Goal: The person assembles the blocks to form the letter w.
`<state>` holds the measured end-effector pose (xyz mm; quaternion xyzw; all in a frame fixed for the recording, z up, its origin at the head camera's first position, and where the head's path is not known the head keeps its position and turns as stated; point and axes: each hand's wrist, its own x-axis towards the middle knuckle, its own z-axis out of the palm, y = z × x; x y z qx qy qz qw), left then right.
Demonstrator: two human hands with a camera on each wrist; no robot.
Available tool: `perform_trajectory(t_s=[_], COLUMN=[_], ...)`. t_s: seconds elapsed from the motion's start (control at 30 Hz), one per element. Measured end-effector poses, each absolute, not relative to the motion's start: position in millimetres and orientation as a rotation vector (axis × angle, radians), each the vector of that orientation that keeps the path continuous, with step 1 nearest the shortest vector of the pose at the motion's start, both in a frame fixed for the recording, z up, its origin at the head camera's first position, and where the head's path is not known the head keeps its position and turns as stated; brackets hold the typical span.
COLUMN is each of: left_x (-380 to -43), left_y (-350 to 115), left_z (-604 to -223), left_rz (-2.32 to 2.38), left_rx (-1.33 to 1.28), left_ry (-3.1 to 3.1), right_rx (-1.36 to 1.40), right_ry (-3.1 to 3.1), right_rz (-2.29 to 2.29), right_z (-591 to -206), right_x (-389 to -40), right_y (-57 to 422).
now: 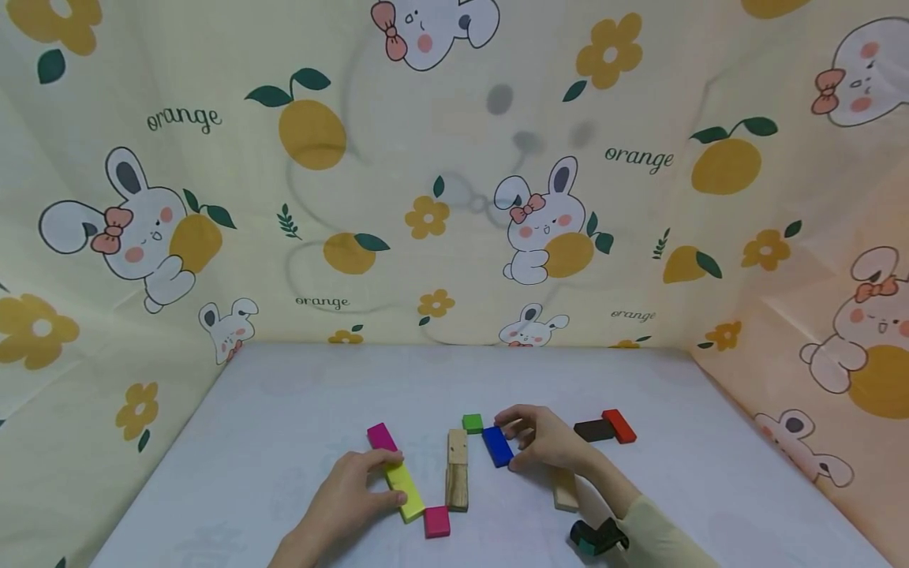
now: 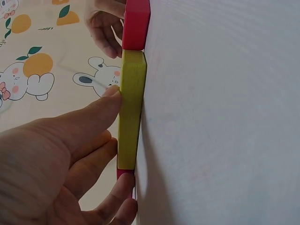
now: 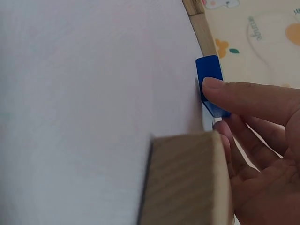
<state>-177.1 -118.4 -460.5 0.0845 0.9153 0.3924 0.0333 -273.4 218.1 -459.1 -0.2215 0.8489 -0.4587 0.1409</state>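
My left hand (image 1: 349, 491) grips a yellow block (image 1: 404, 491), with the thumb on its side and the fingers near its far end. A magenta block (image 1: 382, 437) extends from that far end, and a short pinkish-red block (image 1: 436, 522) sits at the near end. My right hand (image 1: 545, 439) pinches a blue block (image 1: 498, 447) between thumb and fingers. In the right wrist view the thumb lies on the face of the blue block (image 3: 209, 70). Left of the blue block, two wooden blocks (image 1: 458, 472) stand end to end, with a green block (image 1: 472, 424) at their far end.
Under my right forearm lies another wooden block (image 1: 566, 491), large in the right wrist view. Farther right, a black block (image 1: 594, 430) meets a red block (image 1: 620, 426). A dark strap-like device (image 1: 598, 538) is at my right wrist. Patterned cloth walls (image 1: 454, 260) enclose the white table (image 1: 298, 386).
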Motion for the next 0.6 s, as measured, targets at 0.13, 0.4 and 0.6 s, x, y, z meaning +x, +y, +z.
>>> perform_trajectory(t_s=[0.13, 0.4, 0.6], left_x=[-177.9, -178.0, -178.3], left_y=[-117.7, -117.3, -117.3], left_z=[-461.6, -462.5, -463.3], left_rz=[1.201, 1.199, 1.202], left_rx=[0.253, 0.248, 0.25], left_ry=[2.813, 2.809, 2.814], right_rx=[-0.633, -0.619, -0.633], right_ry=[2.446, 2.433, 2.429], right_rz=[-1.322, -1.341, -1.339], right_z=[-459.7, -461.0, -461.8], right_x=[-274.0, -274.5, -275.0], right_y=[219.0, 220.5, 221.8])
